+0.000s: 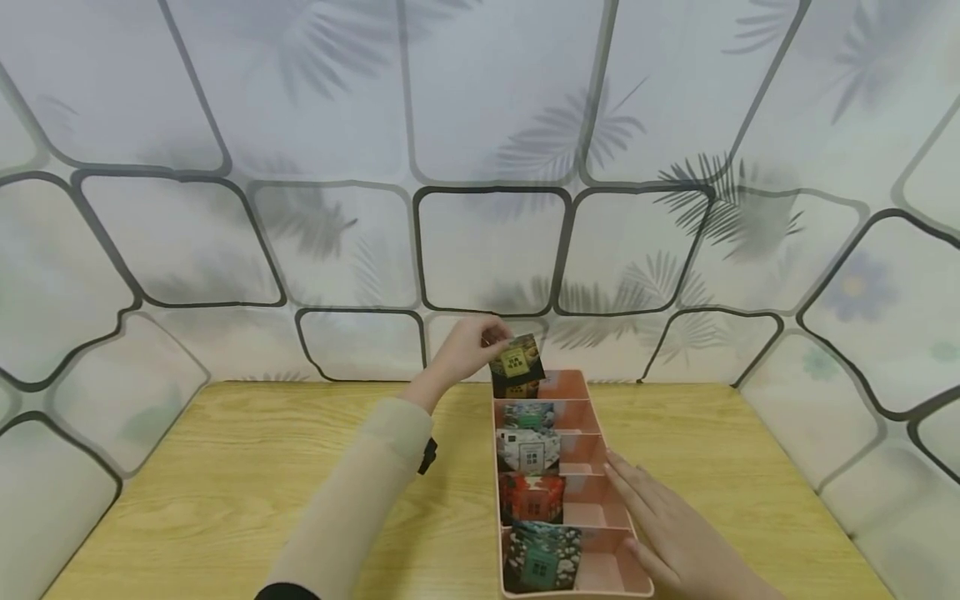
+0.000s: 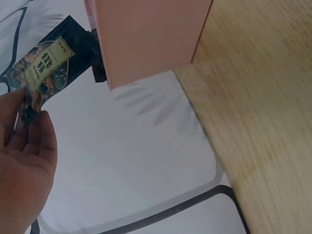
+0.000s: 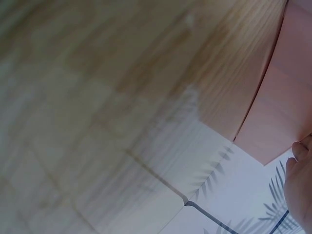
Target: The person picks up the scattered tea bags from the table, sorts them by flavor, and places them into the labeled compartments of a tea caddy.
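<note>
My left hand (image 1: 467, 348) pinches a dark sachet with a yellow label (image 1: 517, 358) by its edge, over the farthest compartment of a long pink divided box (image 1: 609, 562). In the left wrist view, thumb and fingers grip one end of that sachet (image 2: 46, 68) beside the box's outer wall (image 2: 148, 41). Another dark sachet (image 1: 522, 390) shows just below it in the same compartment. With fingers extended, my right hand (image 1: 678, 521) rests along the box's right side. At the right wrist view's edge, its fingers (image 3: 301, 148) touch the pink wall (image 3: 280, 102).
Nearer compartments hold a green sachet (image 1: 528, 415), a grey-white one (image 1: 528, 454), a red one (image 1: 532, 498) and a dark teal one (image 1: 542, 562), all toward the left side. The box stands on a wood-grain table (image 1: 247, 467). Patterned cloth walls (image 1: 491, 250) rise behind and at both sides.
</note>
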Demonstrator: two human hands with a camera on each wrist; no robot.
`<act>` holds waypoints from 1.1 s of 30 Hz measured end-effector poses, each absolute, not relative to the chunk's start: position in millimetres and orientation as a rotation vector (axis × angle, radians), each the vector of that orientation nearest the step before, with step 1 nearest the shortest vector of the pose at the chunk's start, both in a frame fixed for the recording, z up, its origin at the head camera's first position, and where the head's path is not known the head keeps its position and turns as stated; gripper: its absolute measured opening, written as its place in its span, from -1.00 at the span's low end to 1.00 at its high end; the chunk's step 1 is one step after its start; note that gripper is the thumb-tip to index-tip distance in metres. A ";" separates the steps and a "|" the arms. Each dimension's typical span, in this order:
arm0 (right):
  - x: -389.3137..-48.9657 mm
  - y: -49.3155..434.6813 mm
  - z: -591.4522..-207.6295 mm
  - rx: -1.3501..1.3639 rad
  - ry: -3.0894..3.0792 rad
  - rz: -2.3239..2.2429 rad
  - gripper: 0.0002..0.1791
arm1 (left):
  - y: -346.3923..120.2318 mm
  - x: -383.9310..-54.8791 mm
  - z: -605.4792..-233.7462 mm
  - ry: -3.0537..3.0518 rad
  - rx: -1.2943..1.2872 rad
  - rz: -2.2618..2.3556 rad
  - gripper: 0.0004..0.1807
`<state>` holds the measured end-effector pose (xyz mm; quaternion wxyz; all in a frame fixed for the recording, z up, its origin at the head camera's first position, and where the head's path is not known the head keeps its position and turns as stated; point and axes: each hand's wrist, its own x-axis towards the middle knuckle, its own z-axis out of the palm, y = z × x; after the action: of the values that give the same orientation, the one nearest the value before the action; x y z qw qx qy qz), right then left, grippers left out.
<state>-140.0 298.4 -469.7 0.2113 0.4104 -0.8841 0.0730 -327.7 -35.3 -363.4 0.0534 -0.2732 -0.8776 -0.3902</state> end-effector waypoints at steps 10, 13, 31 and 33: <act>-141.6 297.1 -467.7 1.147 -2.436 0.198 -0.16 | -30.1 -331.5 -378.9 -2.696 -0.888 -1.105 -0.93; -142.4 296.9 -467.2 1.155 -2.422 0.211 -0.17 | -29.8 -332.7 -383.6 -2.726 -0.874 -1.102 -0.93; -141.7 298.2 -471.4 1.148 -2.428 0.177 -0.18 | -21.2 -332.9 -401.2 -2.789 -0.871 -1.083 -0.90; -141.6 298.5 -471.4 1.148 -2.423 0.174 -0.19 | -20.5 -332.4 -400.9 -2.783 -0.876 -1.068 -0.90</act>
<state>-141.6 298.5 -471.4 0.2256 0.4162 -0.8786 0.0632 -332.4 -20.5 -400.9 0.0174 -0.2820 -0.8956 -0.3437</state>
